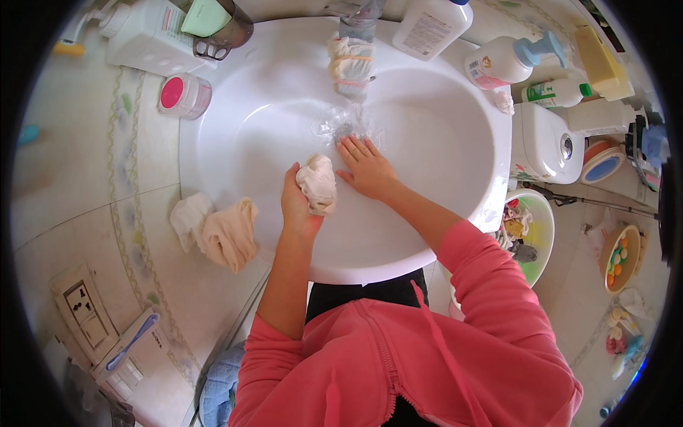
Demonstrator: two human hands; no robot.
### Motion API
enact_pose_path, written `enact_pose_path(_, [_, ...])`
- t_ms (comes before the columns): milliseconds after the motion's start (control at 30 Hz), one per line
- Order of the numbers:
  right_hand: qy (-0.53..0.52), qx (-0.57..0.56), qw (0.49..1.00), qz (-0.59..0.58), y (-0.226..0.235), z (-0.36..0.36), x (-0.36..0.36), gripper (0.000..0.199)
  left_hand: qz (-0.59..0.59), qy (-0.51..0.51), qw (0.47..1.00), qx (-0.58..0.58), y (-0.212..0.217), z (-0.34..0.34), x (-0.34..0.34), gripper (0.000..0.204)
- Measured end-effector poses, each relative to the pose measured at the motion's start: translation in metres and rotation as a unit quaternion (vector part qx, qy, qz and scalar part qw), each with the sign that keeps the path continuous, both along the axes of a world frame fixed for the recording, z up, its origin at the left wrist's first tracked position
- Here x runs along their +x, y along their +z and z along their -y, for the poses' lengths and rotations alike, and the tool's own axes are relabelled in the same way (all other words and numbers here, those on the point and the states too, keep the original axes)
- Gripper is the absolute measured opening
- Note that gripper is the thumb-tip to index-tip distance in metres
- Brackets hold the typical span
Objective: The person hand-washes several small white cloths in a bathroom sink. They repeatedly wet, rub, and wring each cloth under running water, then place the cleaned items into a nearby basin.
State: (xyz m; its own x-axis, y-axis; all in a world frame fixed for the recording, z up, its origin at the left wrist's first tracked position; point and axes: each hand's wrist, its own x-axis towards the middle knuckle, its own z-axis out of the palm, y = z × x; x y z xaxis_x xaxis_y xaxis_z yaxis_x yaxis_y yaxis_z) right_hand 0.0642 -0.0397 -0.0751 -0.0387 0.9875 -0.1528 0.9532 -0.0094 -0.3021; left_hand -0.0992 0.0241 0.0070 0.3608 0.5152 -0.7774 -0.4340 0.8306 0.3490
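Over the white washbasin (441, 206), my left hand (293, 203) grips a bunched-up cream cloth (317, 183), its thumb along one side. My right hand (371, 171) is stretched out with its palm down, fingertips at the drain area (344, 132), and holds nothing. Splashing water (356, 117) falls there from a tap (357, 30), whose spout is wrapped in cloth (351, 60). On the basin's left rim hang a white cloth (191, 219) and a peach cloth (230, 236).
A pink-lidded jar (186, 97), a white jug (153, 35) and a dark mug (231, 32) stand at the back left. At the back right are a white bottle (432, 28) and a pump bottle (498, 62). A bucket (542, 235) holding cloths sits beside the basin.
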Motion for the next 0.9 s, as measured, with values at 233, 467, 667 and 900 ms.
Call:
enact_pose_path(233, [-0.254,-0.121,0.68,-0.677,0.089,0.002,0.004,0.066,-0.146,-0.163,0.953,0.209,0.023,0.003,0.024,0.043])
enact_pose_path(467, [-0.282,-0.076,0.686,-0.666,0.1,0.013,0.038,0.059,-0.141,-0.334,0.881,0.304,0.038,-0.018,0.029,0.049])
enact_pose_path(667, [-0.278,-0.186,0.788,-0.516,0.111,0.015,0.076,0.055,-0.101,-0.201,0.957,0.185,0.049,-0.028,0.018,0.042])
enact_pose_path(900, [-0.282,-0.109,0.812,-0.5,0.124,0.015,0.099,0.042,-0.178,-0.17,0.948,0.204,0.045,-0.034,0.002,0.046])
